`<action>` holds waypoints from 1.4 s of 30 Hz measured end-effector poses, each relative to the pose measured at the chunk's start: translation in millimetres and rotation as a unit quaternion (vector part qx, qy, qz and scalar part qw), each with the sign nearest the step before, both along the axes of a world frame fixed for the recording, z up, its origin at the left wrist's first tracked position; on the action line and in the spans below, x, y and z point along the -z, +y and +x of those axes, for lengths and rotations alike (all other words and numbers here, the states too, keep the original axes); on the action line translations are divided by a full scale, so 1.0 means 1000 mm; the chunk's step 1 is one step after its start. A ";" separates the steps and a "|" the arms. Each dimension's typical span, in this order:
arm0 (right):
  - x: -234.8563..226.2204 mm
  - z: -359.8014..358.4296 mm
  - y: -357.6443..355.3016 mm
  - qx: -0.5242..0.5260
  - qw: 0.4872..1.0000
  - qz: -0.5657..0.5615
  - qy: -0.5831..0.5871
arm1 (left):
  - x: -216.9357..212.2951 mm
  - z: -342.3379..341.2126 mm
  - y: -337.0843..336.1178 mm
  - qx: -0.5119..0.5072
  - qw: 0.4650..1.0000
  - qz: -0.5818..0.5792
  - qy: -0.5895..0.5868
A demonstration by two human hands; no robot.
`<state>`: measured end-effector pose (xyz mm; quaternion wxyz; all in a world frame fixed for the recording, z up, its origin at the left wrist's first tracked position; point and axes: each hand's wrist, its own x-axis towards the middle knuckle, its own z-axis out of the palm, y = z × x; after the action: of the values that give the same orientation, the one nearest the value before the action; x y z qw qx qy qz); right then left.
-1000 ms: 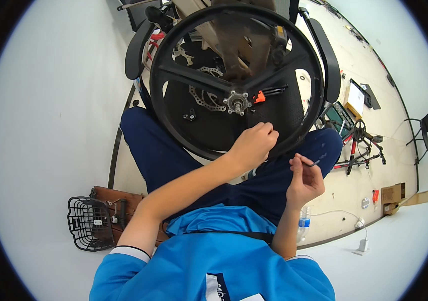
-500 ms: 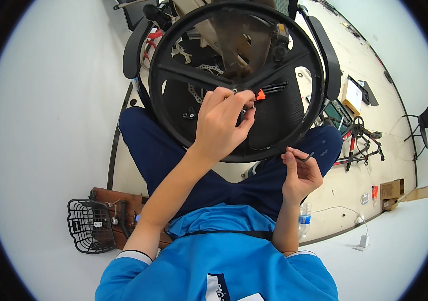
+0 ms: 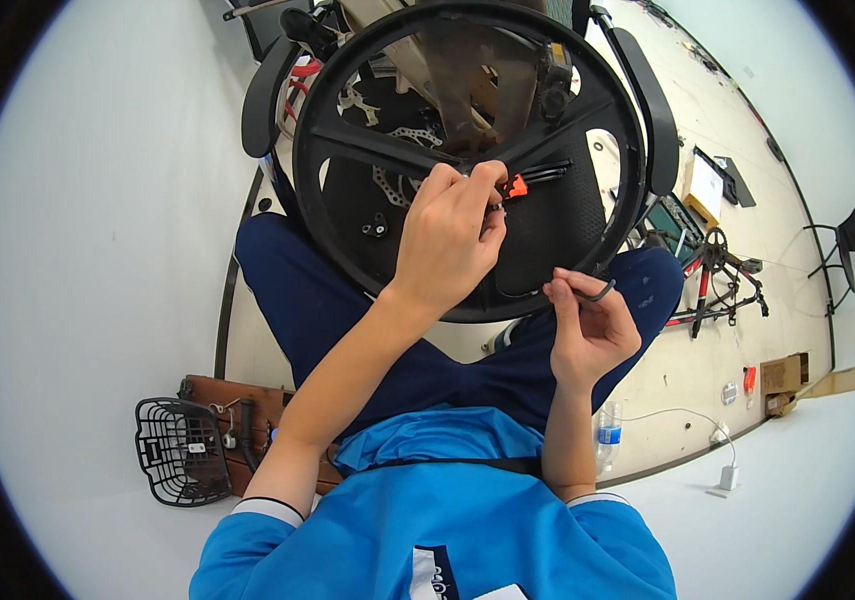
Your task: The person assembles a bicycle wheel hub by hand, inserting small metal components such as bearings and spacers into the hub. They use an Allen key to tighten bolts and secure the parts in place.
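Holding our two hands apart, we have the left hand (image 3: 444, 235) over the middle of a black spoked wheel (image 3: 377, 152), its fingers and thumb drawn close together at the hub; the hand hides most of that spot, so we cannot tell whether it grips anything there. Our right hand (image 3: 595, 335) is near the wheel's near right rim, thumb and fingers pinched on a dark bent hex key (image 3: 602, 291), one end of which sticks out to the right. The wheel lies over the seat (image 3: 562, 225) of a black chair, between the left armrest (image 3: 265, 110) and the right armrest (image 3: 647, 110), its near rim by our thighs (image 3: 292, 285). Through its openings we see a metal brake disc (image 3: 384, 187) toward the seat's left edge, a second disc (image 3: 417, 133) farther from us, a small black part (image 3: 375, 227) toward the near left corner, and an orange piece (image 3: 516, 187) right of the middle, beside thin black rods (image 3: 549, 172) that point toward the right edge. Beyond that edge, we see a red and black bicycle frame (image 3: 701, 290) on the floor (image 3: 667, 410).
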<state>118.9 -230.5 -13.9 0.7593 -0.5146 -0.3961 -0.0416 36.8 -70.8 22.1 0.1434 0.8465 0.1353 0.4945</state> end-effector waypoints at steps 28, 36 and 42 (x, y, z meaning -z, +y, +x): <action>-0.017 0.004 0.053 0.012 0.997 0.026 -0.069 | 0.005 -0.002 0.000 0.046 0.994 -0.087 -0.048; -0.020 0.003 0.056 0.064 0.960 0.036 -0.271 | 0.006 -0.005 0.003 0.057 0.994 -0.083 -0.035; -0.019 0.001 0.056 0.083 0.949 0.022 -0.304 | 0.006 -0.006 0.009 0.077 0.995 -0.055 -0.033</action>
<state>120.3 -174.9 5.2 0.6077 -0.4919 -0.5629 -0.2680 30.9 -62.0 15.8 0.2313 0.8284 0.0918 0.5018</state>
